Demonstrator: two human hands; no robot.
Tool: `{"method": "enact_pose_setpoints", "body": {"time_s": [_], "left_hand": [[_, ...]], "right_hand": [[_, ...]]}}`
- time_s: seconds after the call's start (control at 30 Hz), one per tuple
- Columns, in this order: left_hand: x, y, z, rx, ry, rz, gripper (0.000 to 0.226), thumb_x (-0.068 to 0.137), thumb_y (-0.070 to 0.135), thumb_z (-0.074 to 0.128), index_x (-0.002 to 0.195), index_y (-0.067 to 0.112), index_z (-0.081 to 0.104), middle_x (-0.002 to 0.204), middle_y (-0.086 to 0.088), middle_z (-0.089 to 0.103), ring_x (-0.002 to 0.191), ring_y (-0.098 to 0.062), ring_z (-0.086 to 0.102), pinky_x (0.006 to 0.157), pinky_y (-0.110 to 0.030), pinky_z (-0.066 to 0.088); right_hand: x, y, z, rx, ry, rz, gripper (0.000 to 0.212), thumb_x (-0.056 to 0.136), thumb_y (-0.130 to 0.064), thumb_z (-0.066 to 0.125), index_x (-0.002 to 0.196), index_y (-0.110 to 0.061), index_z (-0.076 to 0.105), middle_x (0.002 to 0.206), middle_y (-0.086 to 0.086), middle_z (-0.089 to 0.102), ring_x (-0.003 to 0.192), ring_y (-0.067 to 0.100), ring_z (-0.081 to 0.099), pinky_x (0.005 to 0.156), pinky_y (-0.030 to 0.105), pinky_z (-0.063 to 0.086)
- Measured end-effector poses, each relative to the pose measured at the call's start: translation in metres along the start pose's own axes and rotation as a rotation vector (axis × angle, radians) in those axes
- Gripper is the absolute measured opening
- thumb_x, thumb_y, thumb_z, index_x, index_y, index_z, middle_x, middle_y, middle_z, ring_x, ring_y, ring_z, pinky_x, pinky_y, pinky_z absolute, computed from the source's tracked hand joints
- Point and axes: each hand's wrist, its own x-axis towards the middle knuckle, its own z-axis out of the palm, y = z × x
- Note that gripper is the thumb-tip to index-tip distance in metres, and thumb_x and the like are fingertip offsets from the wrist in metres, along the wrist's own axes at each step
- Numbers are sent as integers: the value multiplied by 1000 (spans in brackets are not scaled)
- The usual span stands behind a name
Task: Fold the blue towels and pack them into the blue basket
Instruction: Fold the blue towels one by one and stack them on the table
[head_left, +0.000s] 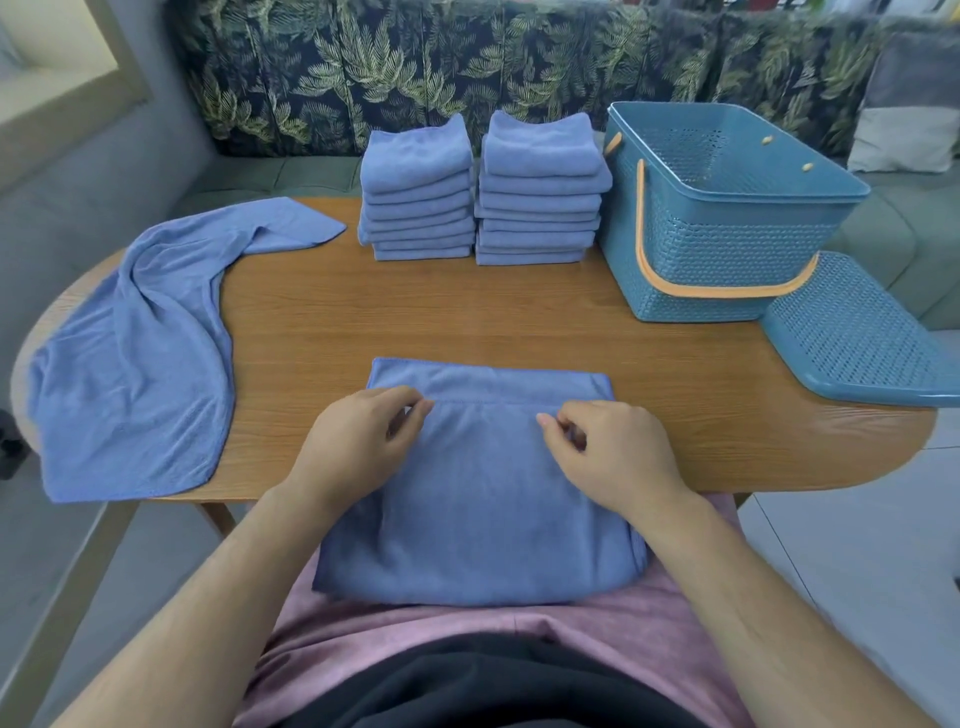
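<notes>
A blue towel (483, 499) lies half folded at the table's near edge, its lower part hanging toward my lap. My left hand (358, 447) and my right hand (608, 457) each pinch the folded-over hem, which lies a little short of the towel's far edge. An unfolded blue towel (140, 358) sprawls over the table's left end. Two stacks of folded blue towels (418, 197) (540, 197) stand side by side at the back. The blue basket (727, 234), with an orange handle hanging down its front, stands at the back right and looks empty.
The basket's blue perforated lid (852, 343) lies flat at the right end of the wooden table (467, 312), partly over the edge. A leaf-patterned sofa back runs behind the table. Tiled floor shows to the right.
</notes>
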Motion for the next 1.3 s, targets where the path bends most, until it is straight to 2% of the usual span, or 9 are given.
{"method": "enact_pose_setpoints", "body": {"time_s": [0.07,0.1,0.17,0.23,0.53,0.7,0.87,1.1,1.3], "left_hand": [[-1,-8,4,40,21,72,24,94,40,51,98,24,68,89,14,58,83,-16,52,72,-37,47],[-1,-13,5,82,10,68,29,92,42,51,108,26,69,103,13,59,95,-17,53,79,-37,45],[-1,-20,6,120,-39,12,39,91,49,48,120,30,65,118,16,58,110,-16,51,86,-33,39],[-2,-23,7,126,-69,-16,43,90,52,44,121,30,64,117,16,57,111,-15,51,86,-32,35],[-1,-27,2,70,-63,-94,35,86,55,47,101,28,61,98,15,48,98,-12,52,85,-30,32],[0,-30,-3,65,-75,-105,28,86,53,49,96,29,59,95,15,50,95,-11,53,85,-33,36],[1,-32,-4,79,-79,-91,27,86,49,49,95,27,60,90,12,47,91,-14,52,83,-32,34],[1,-31,-8,126,-62,-33,17,92,37,47,94,23,56,89,13,52,89,-15,54,76,-33,34],[4,-27,-15,155,-11,-33,17,97,37,45,90,23,52,64,12,49,64,-15,48,63,-33,29]], "right_hand": [[0,3,2,45,20,-27,13,91,-37,61,84,-26,64,76,-12,58,75,17,59,58,30,42],[3,5,3,24,13,-36,12,91,-35,62,97,-26,67,90,-12,62,88,17,59,68,32,47],[4,12,5,-39,-51,-22,30,91,-38,60,117,-24,66,110,-8,62,103,21,55,84,39,48],[5,16,5,-70,-101,27,37,92,-43,57,123,-24,64,114,-6,60,107,22,53,90,40,44],[6,19,1,26,-156,-7,12,97,-35,55,94,-24,57,97,-9,54,95,18,51,89,38,40],[7,21,-5,95,-112,-14,6,100,-25,53,103,-20,53,97,-6,61,93,23,57,85,42,44],[8,27,-3,123,-150,30,22,99,-21,57,119,-13,62,113,1,56,99,27,61,85,40,49],[10,26,-7,161,-121,40,13,101,-28,53,103,-19,62,95,-7,60,90,20,58,76,40,49],[10,24,-17,93,-130,96,17,103,-40,46,99,-27,56,64,-7,58,66,23,58,61,40,49]]}}
